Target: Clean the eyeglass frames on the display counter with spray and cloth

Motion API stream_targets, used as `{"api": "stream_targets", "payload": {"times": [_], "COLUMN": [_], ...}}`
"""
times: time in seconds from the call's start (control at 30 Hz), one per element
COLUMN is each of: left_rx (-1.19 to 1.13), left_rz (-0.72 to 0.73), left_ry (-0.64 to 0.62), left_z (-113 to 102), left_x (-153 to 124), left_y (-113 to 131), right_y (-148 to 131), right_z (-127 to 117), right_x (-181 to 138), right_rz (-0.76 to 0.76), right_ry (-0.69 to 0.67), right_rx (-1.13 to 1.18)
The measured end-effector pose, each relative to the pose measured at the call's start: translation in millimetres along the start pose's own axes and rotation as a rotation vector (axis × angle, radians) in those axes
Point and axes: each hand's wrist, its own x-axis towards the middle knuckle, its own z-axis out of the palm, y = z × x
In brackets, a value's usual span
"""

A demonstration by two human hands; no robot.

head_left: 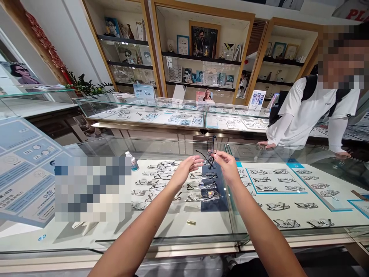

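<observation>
Above the glass counter (207,231), between the two hands, a pair of glasses (212,147) was in the air, turned on end so that one lens sat above the other. Judging by that, getting the pair into the hand looked done, while setting it down was not yet done; whether any handling of its arms or lenses was finished could not be told. Below the hands, rows of other spectacles (201,186) lay in the display, some over a dark blue panel (211,207), none of them in either hand's grasp.

The right hand (228,166) pinched the pair near its middle between thumb and fingers, its forearm reaching forward and inward from the near edge. The left hand (186,169) was loose, gripping nothing that showed, its fingers extended toward the pair and its forearm slanting in from the lower left. One thin temple of the glasses pointed toward those fingertips, but whether they touched it was too small to tell. To the left of the left hand stood a small white bottle (132,163); beyond the right hand, and farther right, a person in a white shirt (302,115) leaned with both hands on the counter's far side
</observation>
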Motion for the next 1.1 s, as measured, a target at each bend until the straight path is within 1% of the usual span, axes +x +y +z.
{"api": "stream_targets", "payload": {"times": [0.07,0.13,0.3,0.47,0.57,0.7,0.77,0.8,0.9,0.93,0.97,1.0,1.1], "left_rx": [-0.043,-0.082,-0.089,0.033,0.109,0.2,0.226,0.242,0.342,0.378,0.404,0.416,0.389], "left_rz": [-0.073,-0.075,0.062,0.161,0.213,0.267,0.279,0.289,0.355,0.373,0.384,0.383,0.326], "left_ry": [-0.054,-0.059,0.017,-0.041,-0.031,-0.036,0.001,0.054,0.274,0.309,0.31,0.285,0.182], "left_z": [1,2,2,3,4,6,6,7,9,10,11,13,17], "left_x": [1,1,0,-4,-6,-7,-8,-9,-13,-15,-16,-18,-21], "left_y": [-3,-5,-3,-1,1,2,3,4,6,6,6,7,6], "right_y": [0,2,11,17,20,21,21,21,23,24,25,26,29], "right_z": [1,3,6,11,12,13,12,12,12,12,12,13,16], "right_x": [-1,-1,-3,-4,-4,-4,-4,-4,-4,-4,-4,-4,-6], "right_rz": [0.032,0.063,0.104,0.124,0.12,0.174,0.184,0.182,0.149,0.129,0.105,0.077,-0.01], "right_ry": [-0.021,-0.046,-0.083,-0.058,-0.034,-0.055,-0.05,-0.038,0.006,0.016,0.026,0.033,0.048], "right_rx": [0.057,0.093,0.132,0.09,0.038,0.041,0.052,0.045,-0.017,-0.042,-0.066,-0.092,-0.191]}}
